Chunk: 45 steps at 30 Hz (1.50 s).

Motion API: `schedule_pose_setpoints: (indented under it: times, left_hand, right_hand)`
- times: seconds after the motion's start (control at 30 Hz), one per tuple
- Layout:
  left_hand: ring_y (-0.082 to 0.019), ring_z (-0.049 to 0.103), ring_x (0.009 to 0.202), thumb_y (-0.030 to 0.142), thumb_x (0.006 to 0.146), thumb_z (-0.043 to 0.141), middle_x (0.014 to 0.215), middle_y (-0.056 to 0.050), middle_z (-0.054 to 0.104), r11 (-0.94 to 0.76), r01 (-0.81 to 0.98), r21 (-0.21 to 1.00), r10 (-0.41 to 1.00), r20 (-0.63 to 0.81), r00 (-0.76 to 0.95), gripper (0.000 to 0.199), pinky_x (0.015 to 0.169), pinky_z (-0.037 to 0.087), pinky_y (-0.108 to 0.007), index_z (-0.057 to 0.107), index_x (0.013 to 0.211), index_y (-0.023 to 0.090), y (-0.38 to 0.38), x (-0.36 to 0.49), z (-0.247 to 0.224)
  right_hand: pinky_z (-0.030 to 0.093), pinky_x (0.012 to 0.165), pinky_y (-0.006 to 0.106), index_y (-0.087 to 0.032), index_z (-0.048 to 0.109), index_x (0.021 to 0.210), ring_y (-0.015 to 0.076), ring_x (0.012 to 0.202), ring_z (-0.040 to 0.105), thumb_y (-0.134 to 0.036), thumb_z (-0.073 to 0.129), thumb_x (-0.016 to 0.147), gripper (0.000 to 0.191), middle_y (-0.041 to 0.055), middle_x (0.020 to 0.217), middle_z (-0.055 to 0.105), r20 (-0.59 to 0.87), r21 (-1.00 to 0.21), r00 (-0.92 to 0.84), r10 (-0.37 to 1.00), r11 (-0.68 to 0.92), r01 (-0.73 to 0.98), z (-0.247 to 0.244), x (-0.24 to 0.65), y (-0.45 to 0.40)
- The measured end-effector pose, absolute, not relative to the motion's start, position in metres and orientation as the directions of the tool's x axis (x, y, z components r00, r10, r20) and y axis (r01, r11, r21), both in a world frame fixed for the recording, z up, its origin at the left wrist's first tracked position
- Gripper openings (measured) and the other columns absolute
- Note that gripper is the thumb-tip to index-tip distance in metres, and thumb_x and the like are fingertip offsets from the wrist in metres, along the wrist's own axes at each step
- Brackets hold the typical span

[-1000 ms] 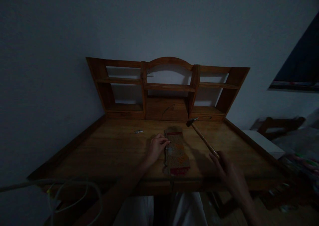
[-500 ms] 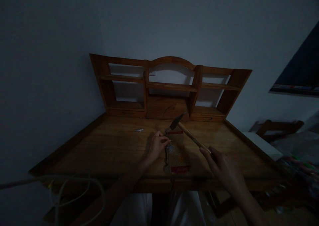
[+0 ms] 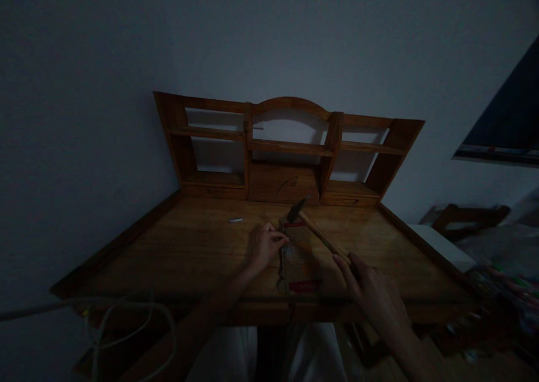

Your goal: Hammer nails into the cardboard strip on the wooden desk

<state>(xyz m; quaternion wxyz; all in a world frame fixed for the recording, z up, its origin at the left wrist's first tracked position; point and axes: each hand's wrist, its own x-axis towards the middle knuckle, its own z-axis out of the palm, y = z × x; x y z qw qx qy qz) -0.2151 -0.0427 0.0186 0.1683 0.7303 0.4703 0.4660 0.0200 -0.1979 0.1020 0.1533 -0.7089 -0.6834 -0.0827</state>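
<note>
My right hand (image 3: 365, 281) is wrapped round the wooden handle of a hammer (image 3: 322, 237). The hammer's dark metal head is raised over the far end of a brown, red-banded cardboard piece (image 3: 300, 264) that lies on the wooden desk (image 3: 189, 253). My left hand (image 3: 268, 244) is at the cardboard's left edge, thumb and forefinger pinched together; what they hold is too small and dark to make out. Beyond my left hand, a few thin metal pieces, perhaps nails (image 3: 236, 220), lie on the desk.
A wooden shelf unit (image 3: 284, 181) stands along the desk's back edge against the wall. A pale looped cable (image 3: 164, 309) hangs at the front left. A chair back (image 3: 469, 219) and a white surface (image 3: 440, 244) are at the right.
The hammer and my right hand have moved slightly left, with the hammer head a little lower. My left hand has stayed almost in place, still pinched.
</note>
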Motion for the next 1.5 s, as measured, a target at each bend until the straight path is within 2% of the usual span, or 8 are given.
schedule_pose_setpoints:
  times: [0.17,0.3,0.47,0.77,0.97,1.1,1.27,1.5]
  left_hand:
    - [-0.014,0.047,0.071,0.033,0.076,0.070,0.075,-0.001,0.046,-0.512,0.533,0.674,0.842,0.517,0.154,0.013,0.058,0.035,-0.024,0.077,0.079,0.022,-0.047,-0.216,0.024]
    - [-0.014,0.048,0.071,0.035,0.076,0.070,0.076,-0.002,0.049,-0.513,0.526,0.679,0.842,0.516,0.156,0.015,0.059,0.036,-0.023,0.077,0.081,0.022,-0.048,-0.216,0.024]
    - [-0.014,0.049,0.069,0.036,0.076,0.069,0.076,-0.002,0.050,-0.505,0.532,0.680,0.847,0.510,0.153,0.017,0.058,0.036,-0.024,0.077,0.081,0.022,-0.046,-0.217,0.020]
    - [-0.013,0.048,0.068,0.030,0.075,0.071,0.071,-0.001,0.048,-0.500,0.537,0.679,0.853,0.493,0.170,0.011,0.057,0.033,-0.023,0.077,0.078,0.021,-0.048,-0.216,0.022]
    - [-0.012,0.050,0.068,0.029,0.074,0.073,0.073,-0.001,0.052,-0.460,0.542,0.703,0.874,0.465,0.138,0.011,0.057,0.035,-0.023,0.076,0.078,0.020,-0.042,-0.214,0.011]
    - [-0.012,0.050,0.069,0.028,0.073,0.074,0.073,0.000,0.052,-0.485,0.571,0.662,0.852,0.506,0.136,0.009,0.059,0.036,-0.023,0.076,0.077,0.021,-0.046,-0.216,0.016]
    - [-0.013,0.050,0.074,0.028,0.075,0.072,0.077,-0.001,0.050,-0.530,0.591,0.608,0.807,0.576,0.129,0.008,0.064,0.038,-0.023,0.074,0.079,0.022,-0.053,-0.217,0.024]
    - [-0.015,0.050,0.079,0.032,0.079,0.068,0.078,-0.001,0.051,-0.572,0.642,0.511,0.773,0.598,0.213,0.012,0.067,0.038,-0.025,0.073,0.080,0.021,-0.047,-0.210,0.018]
  right_hand:
    - [0.029,0.048,0.029,-0.023,0.058,0.091,0.0268,0.061,0.068,-0.051,0.029,0.095,0.040,0.0072,0.067,0.071,0.276,-0.002,-0.007,0.961,0.008,1.000,0.101,0.014,-0.199]
    - [0.029,0.050,0.028,-0.023,0.058,0.102,0.0259,0.066,0.069,-0.054,0.030,0.095,0.042,0.0073,0.072,0.072,0.330,-0.078,0.052,0.943,-0.028,0.997,0.107,0.015,-0.200]
    - [0.029,0.049,0.028,-0.023,0.061,0.094,0.0246,0.063,0.068,-0.055,0.029,0.094,0.044,0.0075,0.073,0.071,0.393,-0.117,0.061,0.917,-0.016,0.993,0.116,0.016,-0.199]
    - [0.028,0.048,0.028,-0.022,0.060,0.090,0.0248,0.059,0.068,-0.050,0.032,0.095,0.040,0.0075,0.065,0.070,0.287,-0.062,0.002,0.958,0.017,0.998,0.101,0.010,-0.198]
    - [0.034,0.052,0.028,-0.024,0.060,0.098,0.0255,0.068,0.069,-0.056,0.029,0.094,0.045,0.0052,0.071,0.071,0.372,-0.178,0.110,0.922,-0.045,0.983,0.118,0.013,-0.200]
    - [0.037,0.056,0.029,-0.025,0.059,0.104,0.0268,0.075,0.069,-0.058,0.029,0.094,0.046,0.0056,0.076,0.072,0.346,-0.221,0.142,0.928,-0.066,0.973,0.119,0.021,-0.198]
    - [0.038,0.058,0.029,-0.024,0.061,0.094,0.0278,0.075,0.069,-0.061,0.029,0.092,0.048,0.0068,0.073,0.071,0.313,-0.216,0.157,0.937,-0.091,0.972,0.108,0.029,-0.198]
    - [0.036,0.055,0.028,-0.023,0.062,0.095,0.0270,0.072,0.069,-0.061,0.031,0.091,0.049,0.0070,0.072,0.071,0.308,-0.228,0.149,0.940,-0.079,0.970,0.104,0.026,-0.197]
